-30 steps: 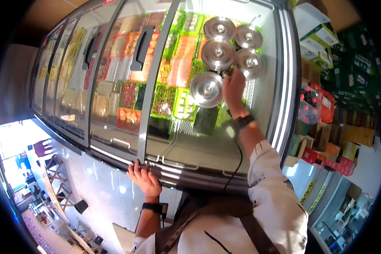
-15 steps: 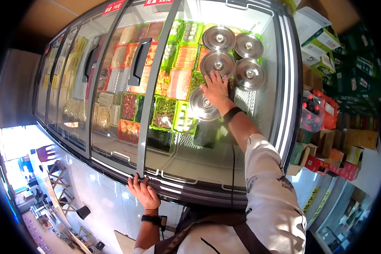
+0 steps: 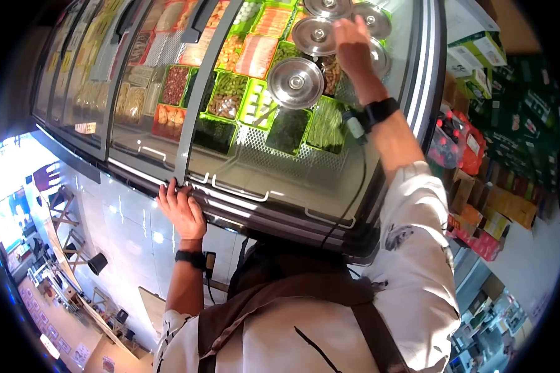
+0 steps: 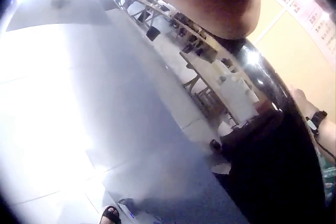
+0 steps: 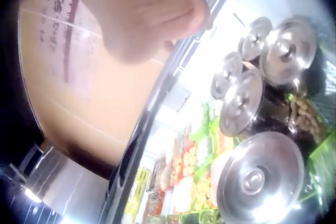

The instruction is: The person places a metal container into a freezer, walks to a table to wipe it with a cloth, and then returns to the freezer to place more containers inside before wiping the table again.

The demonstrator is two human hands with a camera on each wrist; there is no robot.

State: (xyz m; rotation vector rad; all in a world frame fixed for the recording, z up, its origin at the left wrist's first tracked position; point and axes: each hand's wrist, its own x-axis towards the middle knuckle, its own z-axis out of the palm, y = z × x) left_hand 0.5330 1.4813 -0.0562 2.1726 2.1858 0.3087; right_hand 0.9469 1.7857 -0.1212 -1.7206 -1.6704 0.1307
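Note:
My right hand [image 3: 353,46], fingers spread and slightly blurred, is above several round steel lids in the glass-topped display chiller. In the head view it overlaps the edges of the middle lid [image 3: 313,35] and the right-hand lid [image 3: 379,59]. The nearest lid [image 3: 295,82] lies in front of it, knob up. The right wrist view has the hand [image 5: 152,19] at the top, apart from the lids [image 5: 260,176], with nothing visible in it. My left hand [image 3: 183,211] rests its fingers on the chiller's front rail [image 3: 230,214], by the end of a grey door frame.
Green and red trays of food fill the chiller, among them leafy greens [image 3: 326,124] and sliced meat [image 3: 255,55]. A cable [image 3: 354,199] hangs from the right wrist over the front edge. Boxes [image 3: 479,217] and bagged bottles [image 3: 448,140] stand at the right.
My right hand has moved from over the nearest lid and middle lid toward the right-hand lids. The head view has tilted, shifting the chiller upward. My left hand stays on the rail.

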